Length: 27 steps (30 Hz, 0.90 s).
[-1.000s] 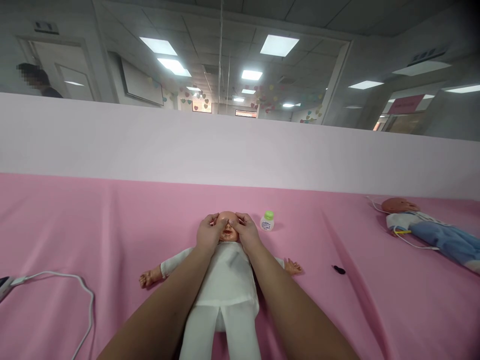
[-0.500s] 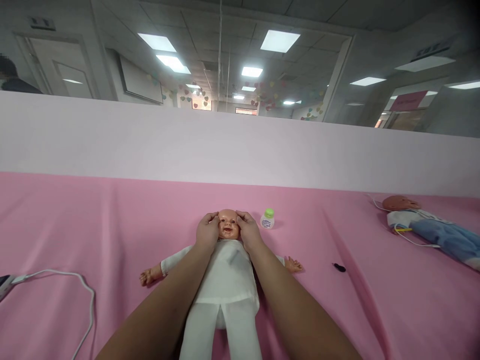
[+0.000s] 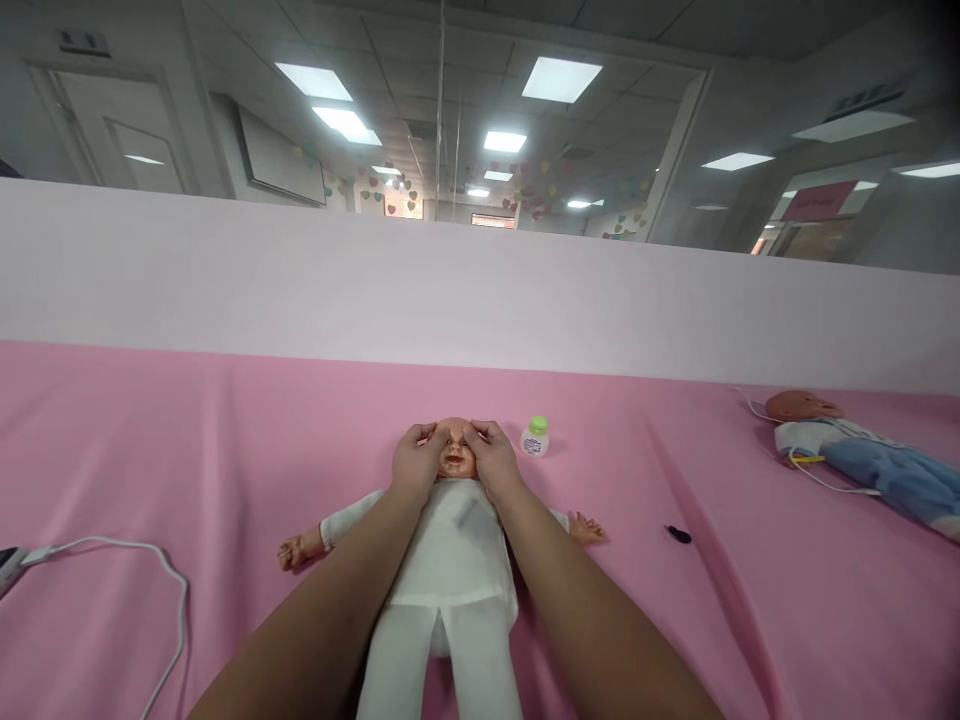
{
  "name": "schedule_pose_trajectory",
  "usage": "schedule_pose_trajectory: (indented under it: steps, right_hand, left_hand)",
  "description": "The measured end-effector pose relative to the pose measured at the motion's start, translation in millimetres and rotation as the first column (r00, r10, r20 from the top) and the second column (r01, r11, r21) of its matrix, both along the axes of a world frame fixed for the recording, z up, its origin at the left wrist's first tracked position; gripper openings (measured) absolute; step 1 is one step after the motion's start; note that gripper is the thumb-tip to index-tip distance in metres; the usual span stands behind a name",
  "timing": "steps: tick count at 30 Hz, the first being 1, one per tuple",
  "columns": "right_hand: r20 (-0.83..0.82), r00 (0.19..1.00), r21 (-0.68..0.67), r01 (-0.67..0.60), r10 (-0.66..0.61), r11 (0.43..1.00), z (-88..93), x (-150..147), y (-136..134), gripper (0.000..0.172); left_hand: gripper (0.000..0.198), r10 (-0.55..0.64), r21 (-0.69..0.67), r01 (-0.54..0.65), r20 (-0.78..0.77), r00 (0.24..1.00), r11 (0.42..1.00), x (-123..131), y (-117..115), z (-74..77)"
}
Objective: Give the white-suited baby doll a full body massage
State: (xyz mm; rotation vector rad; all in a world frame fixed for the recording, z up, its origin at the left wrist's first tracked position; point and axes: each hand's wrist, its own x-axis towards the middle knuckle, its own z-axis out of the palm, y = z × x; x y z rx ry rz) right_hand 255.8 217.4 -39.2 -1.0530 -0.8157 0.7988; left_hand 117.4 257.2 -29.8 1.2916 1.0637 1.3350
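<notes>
A baby doll in a white top and trousers lies on its back on the pink cloth, arms spread to both sides. My left hand cups one side of the doll's head, its thumb resting on the face by the eye. On the other side my right hand holds the head the same way, thumb near the other eye. Both hands' fingers curl round the head and are partly hidden behind it. The doll's mouth and chin show between my hands.
Just right of my right hand stands a small clear bottle with a green cap. A small black object lies farther right. Another doll in blue and white lies at the far right. A white cable curves at the left.
My thumbs have moved inward from the sides of the doll's head onto its face near the eyes. The person at the far left has nearly left view.
</notes>
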Motion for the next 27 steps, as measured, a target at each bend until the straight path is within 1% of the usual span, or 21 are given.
schedule_pose_trajectory:
  steps: [4,10,14,18,22,27]
  right_hand:
    - [-0.037,0.999,0.013,-0.003,0.003,1.000,-0.8,1,1,0.039]
    - [-0.077,0.997,0.018,-0.022,0.023,1.000,-3.9,1,0,0.045]
    - [-0.033,0.999,0.023,-0.024,0.025,0.999,-4.4,2,-2,0.049]
    - [0.013,1.000,0.017,-0.002,0.001,1.000,-5.1,3,-2,0.053]
    - [0.027,1.000,0.020,0.016,-0.017,1.000,-5.9,3,0,0.051]
    - [0.009,1.000,0.026,0.014,-0.014,1.000,-6.8,3,2,0.043]
  left_hand:
    - [0.034,-0.007,-0.007,0.007,0.022,1.000,1.000,1,3,-3.3]
    - [0.037,-0.023,-0.016,0.023,0.022,1.000,1.000,0,1,-2.1]
    - [0.037,-0.020,0.021,0.021,-0.061,0.998,1.000,-2,-4,2.9]
    - [0.044,0.016,0.057,-0.006,-0.170,0.985,0.998,-3,-7,7.3]
    - [0.035,0.040,0.073,-0.024,-0.223,0.974,0.997,-2,-7,9.2]
    - [0.025,0.051,0.080,-0.035,-0.210,0.976,0.996,-1,-4,6.3]
